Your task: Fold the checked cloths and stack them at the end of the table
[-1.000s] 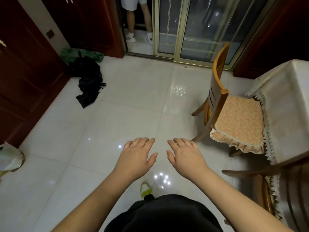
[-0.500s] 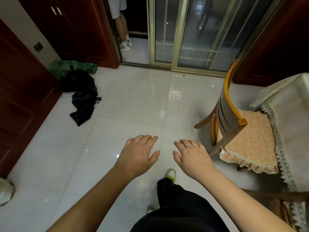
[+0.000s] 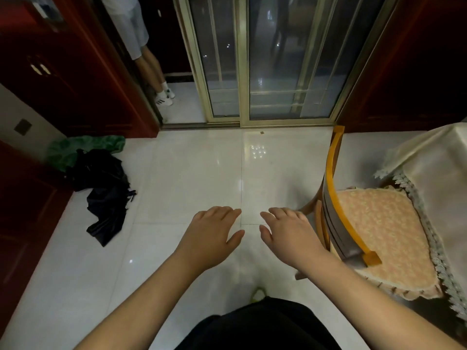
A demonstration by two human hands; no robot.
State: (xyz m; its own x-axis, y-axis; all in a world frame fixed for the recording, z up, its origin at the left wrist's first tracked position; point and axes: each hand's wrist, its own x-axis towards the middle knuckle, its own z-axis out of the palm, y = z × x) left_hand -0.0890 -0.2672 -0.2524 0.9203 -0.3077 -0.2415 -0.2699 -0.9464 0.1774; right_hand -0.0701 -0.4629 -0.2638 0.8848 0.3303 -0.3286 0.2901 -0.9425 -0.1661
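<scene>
I see my left hand (image 3: 211, 236) and right hand (image 3: 288, 236) held out palms down, fingers relaxed, holding nothing, just left of the wooden chair (image 3: 336, 198). The table (image 3: 434, 168) stands beyond the chair. No checked cloths or readable writing show.

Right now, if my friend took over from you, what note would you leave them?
Left hand: open, held out over the floor, holding nothing.
Right hand: open too, empty, close beside the wooden chair.
Checked cloths: none in view, so I cannot say where they are.
Table: at the right edge, under a cream cover; only a corner shows, with no stack on it.
Done: nothing that shows here.
Left: find the cloths, fold each one, and stack them at the end of the table.
Mind the dark bundle lying on the floor at the left.
</scene>
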